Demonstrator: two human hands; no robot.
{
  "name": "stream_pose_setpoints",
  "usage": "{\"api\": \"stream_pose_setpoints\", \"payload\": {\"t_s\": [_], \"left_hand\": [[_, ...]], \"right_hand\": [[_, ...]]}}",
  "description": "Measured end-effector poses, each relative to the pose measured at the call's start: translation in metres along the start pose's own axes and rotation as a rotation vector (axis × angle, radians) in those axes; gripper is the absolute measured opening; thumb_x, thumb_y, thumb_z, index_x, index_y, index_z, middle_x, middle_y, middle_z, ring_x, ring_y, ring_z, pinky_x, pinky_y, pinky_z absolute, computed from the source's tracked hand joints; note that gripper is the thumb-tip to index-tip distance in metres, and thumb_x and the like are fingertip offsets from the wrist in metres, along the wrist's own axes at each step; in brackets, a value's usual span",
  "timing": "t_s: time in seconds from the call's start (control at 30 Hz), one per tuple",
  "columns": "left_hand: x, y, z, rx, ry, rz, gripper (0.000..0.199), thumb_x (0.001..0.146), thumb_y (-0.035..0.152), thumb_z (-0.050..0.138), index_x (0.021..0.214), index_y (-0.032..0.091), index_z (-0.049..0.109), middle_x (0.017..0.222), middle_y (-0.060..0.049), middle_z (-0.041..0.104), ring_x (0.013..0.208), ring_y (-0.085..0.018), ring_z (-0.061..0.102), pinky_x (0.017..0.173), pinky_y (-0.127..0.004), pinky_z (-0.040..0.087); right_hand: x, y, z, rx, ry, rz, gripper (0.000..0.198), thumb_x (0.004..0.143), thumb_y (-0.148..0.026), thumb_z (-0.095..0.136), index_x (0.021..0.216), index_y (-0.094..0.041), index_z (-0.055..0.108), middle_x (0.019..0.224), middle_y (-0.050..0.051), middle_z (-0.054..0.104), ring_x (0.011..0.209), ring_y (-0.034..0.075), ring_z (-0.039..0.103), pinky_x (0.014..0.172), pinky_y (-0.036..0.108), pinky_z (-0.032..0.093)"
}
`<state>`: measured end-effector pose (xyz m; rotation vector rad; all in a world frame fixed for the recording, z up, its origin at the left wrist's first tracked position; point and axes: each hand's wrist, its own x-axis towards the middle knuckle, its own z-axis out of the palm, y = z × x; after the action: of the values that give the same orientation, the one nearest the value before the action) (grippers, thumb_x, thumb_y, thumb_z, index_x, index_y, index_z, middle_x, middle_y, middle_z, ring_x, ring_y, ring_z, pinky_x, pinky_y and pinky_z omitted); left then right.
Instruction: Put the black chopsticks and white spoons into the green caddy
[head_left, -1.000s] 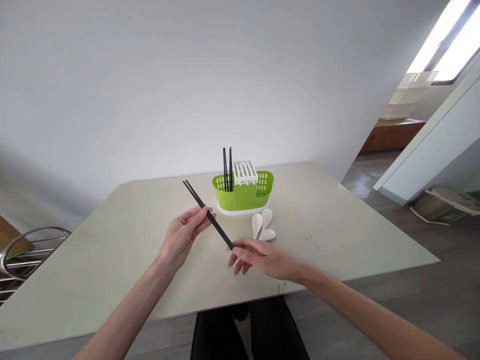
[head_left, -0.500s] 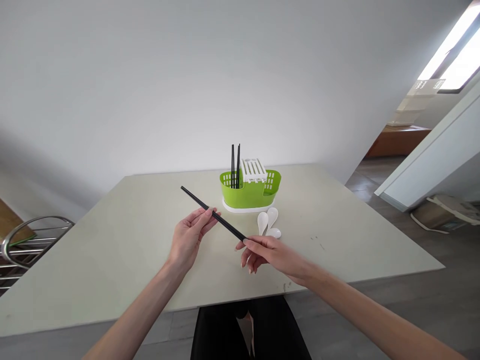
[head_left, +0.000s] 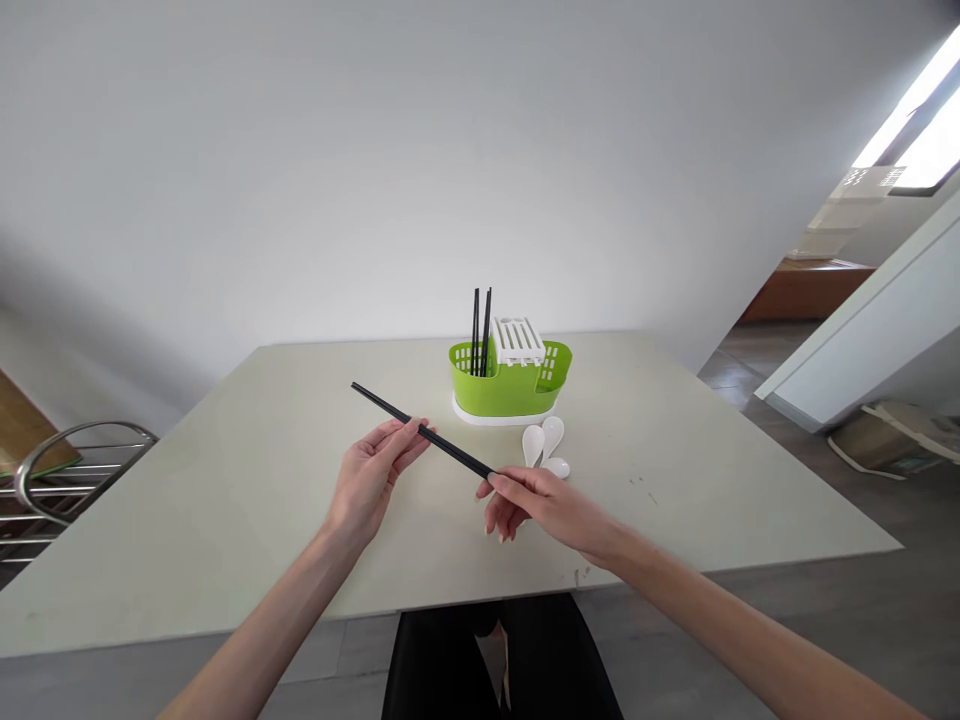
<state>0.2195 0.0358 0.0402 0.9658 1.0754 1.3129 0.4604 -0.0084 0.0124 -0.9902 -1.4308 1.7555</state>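
The left hand (head_left: 366, 478) pinches a pair of long, slim black chopsticks (head_left: 454, 450) about midway, while the right hand (head_left: 546, 504) holds their near end between thumb and fingers. Just beyond the right hand lie three glossy white round-bowled spoons (head_left: 533, 443); farther beyond both hands stands an oval green plastic basket (head_left: 495, 393) holding more upright black chopsticks (head_left: 475, 325).

Out in front, the left hand (head_left: 379, 470) is held with its thumb pinched toward lengthened fingers, the left forearm (head_left: 277, 600) slanted back below it. To its right and slightly lower, the right hand (head_left: 536, 500) is poised, thumb and forefinger pressed into a pinch, other fingers loosely curled beneath; behind it, the right forearm (head_left: 727, 620) is angled outward. Both wrists are held nearly straight.
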Motion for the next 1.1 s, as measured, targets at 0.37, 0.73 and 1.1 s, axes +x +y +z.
{"api": "stream_pose_setpoints", "payload": {"t_s": [0.37,0.73,1.1], "left_hand": [[0.013,0.006,0.009,0.016,0.024,0.091,0.038,0.076,0.048,0.090,0.091,0.016,0.076,0.110,-0.013,0.082,0.116,-0.031,0.075,0.116,-0.049,0.055],[0.107,0.090,0.033,0.180,0.083,0.569,0.032,0.083,0.041,0.085,0.093,0.015,0.069,0.098,-0.011,0.082,0.100,-0.025,0.080,0.105,-0.046,0.062],[0.187,0.058,0.074,0.632,0.021,0.476,0.023,0.084,0.035,0.080,0.090,0.015,0.072,0.090,-0.011,0.083,0.078,-0.024,0.080,0.086,-0.041,0.067]], "right_hand": [[-0.005,0.006,-0.006,-0.139,0.016,-0.119,0.051,0.100,-0.067,0.057,0.110,-0.018,0.067,0.085,0.006,0.076,0.072,0.016,0.065,0.073,0.034,0.056],[-0.039,0.057,-0.106,-0.296,0.507,-0.191,0.052,0.098,-0.068,0.057,0.118,-0.020,0.062,0.079,0.002,0.069,0.064,0.015,0.059,0.063,0.032,0.050],[-0.048,0.093,-0.147,-0.531,0.774,-0.138,0.032,0.099,-0.051,0.049,0.109,-0.023,0.061,0.072,-0.001,0.067,0.061,0.018,0.059,0.063,0.032,0.046]]}}
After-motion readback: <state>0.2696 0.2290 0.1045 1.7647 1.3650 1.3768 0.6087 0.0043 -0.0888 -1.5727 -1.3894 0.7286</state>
